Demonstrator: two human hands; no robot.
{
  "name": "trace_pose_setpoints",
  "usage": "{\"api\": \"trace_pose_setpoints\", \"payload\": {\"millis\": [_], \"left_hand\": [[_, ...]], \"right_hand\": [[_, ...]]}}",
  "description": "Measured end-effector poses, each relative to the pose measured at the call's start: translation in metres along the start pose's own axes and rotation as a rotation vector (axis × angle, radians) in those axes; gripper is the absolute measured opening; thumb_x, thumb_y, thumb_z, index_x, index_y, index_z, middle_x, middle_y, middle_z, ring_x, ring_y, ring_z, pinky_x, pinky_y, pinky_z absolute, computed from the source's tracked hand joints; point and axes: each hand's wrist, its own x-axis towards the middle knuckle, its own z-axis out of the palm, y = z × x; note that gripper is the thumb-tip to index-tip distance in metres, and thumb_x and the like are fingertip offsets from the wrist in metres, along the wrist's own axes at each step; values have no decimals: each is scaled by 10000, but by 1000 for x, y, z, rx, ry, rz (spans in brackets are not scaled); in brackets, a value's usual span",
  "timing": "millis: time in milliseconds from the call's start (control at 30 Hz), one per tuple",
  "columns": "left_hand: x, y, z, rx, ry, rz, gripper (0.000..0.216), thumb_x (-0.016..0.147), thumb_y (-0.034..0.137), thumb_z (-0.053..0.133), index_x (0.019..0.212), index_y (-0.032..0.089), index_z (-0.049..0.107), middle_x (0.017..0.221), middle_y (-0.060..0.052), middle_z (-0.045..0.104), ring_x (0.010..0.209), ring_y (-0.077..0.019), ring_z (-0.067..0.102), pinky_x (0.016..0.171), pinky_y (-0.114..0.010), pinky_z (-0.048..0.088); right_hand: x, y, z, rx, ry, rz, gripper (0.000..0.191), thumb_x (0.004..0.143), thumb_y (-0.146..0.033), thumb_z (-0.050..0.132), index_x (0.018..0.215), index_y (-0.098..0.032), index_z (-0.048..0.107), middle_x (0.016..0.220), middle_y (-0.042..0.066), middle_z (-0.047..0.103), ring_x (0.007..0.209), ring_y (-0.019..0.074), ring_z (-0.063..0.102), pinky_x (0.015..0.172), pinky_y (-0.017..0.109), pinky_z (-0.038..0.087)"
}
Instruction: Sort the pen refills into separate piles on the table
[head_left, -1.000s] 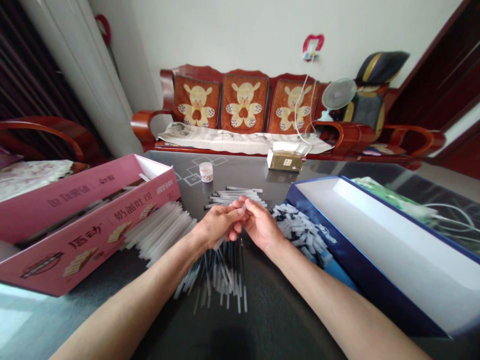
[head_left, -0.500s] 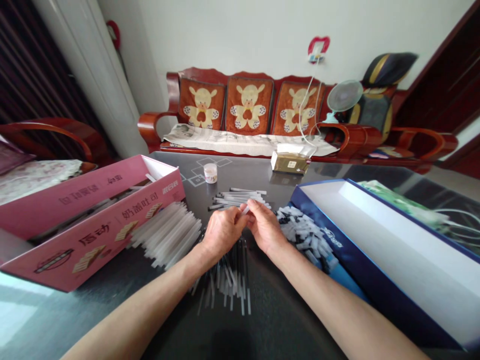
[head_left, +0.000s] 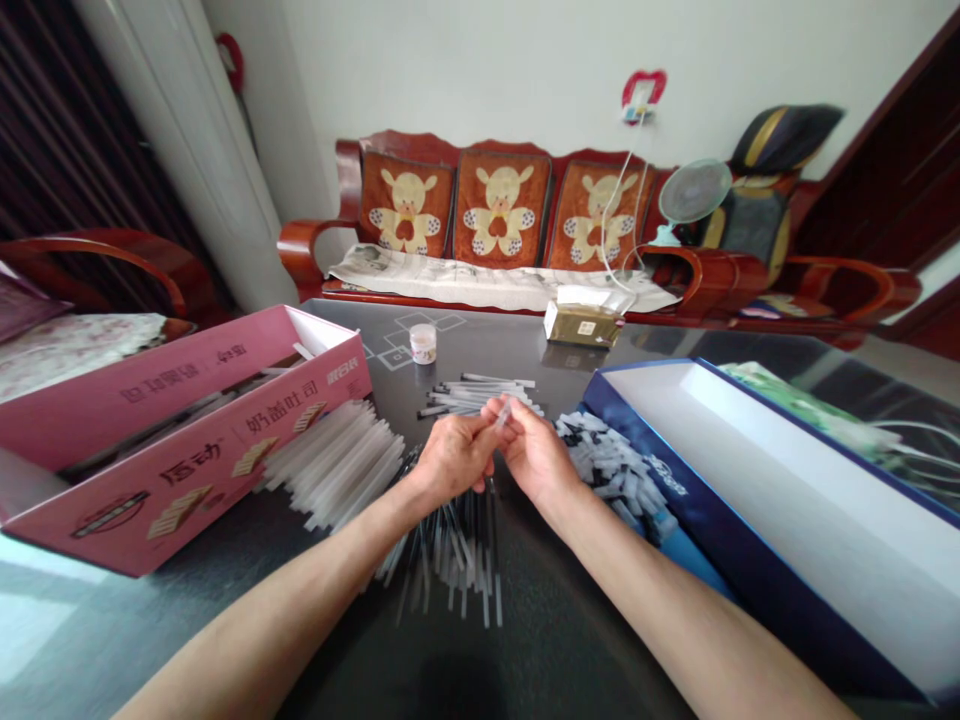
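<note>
My left hand [head_left: 455,455] and my right hand [head_left: 536,452] meet above the table, both closed. Between their fingertips a small translucent pen part [head_left: 504,413] shows; the rest of it is hidden by the fingers. Just beyond lie pens [head_left: 480,393] with whitish barrels, some with dark tips. Thin pen refills [head_left: 457,555], dark at one end and clear at the other, spread beneath my left hand. To the left is a stack of whitish pen tubes [head_left: 337,465]. A heap of small translucent pen caps [head_left: 611,462] sits right of my right hand.
A pink carton [head_left: 187,455] stands on the left, holding long thin items. On the right is an open dark blue box [head_left: 780,500] with a white inside. A small tub [head_left: 423,344] and a tissue box [head_left: 583,324] stand farther back, before a wooden sofa [head_left: 480,285].
The translucent part now sticks up more plainly between my fingertips, and both hands have shifted slightly. My left hand's fingers have turned a little. The piles look unchanged.
</note>
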Motion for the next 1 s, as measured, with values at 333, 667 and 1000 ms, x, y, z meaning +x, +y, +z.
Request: {"api": "trace_pose_setpoints", "payload": {"millis": [333, 667, 1000], "left_hand": [[-3, 5, -15, 277, 87, 174, 302, 899, 352, 418, 972, 183, 658, 592, 2, 644, 526, -121, 617, 565, -205, 449], [4, -10, -105, 1003, 183, -132, 308, 838, 276, 414, 853, 163, 700, 914, -127, 708, 898, -245, 663, 798, -317, 498], [6, -27, -117, 1056, 122, -270, 297, 777, 233, 472, 926, 132, 708, 985, -181, 703, 958, -296, 659, 826, -366, 508]], "right_hand": [[-5, 14, -11, -202, -67, -135, 196, 714, -359, 688, 810, -191, 657, 713, 10, 698, 632, 157, 644, 529, 260, 516], [-2, 19, -15, -327, -81, -149, 258, 704, -396, 702, 844, -180, 681, 738, 54, 721, 662, 176, 661, 558, 270, 507], [-3, 20, -13, -377, -83, -196, 239, 694, -383, 722, 841, -194, 724, 703, 12, 659, 668, 139, 598, 535, 233, 479]]}}
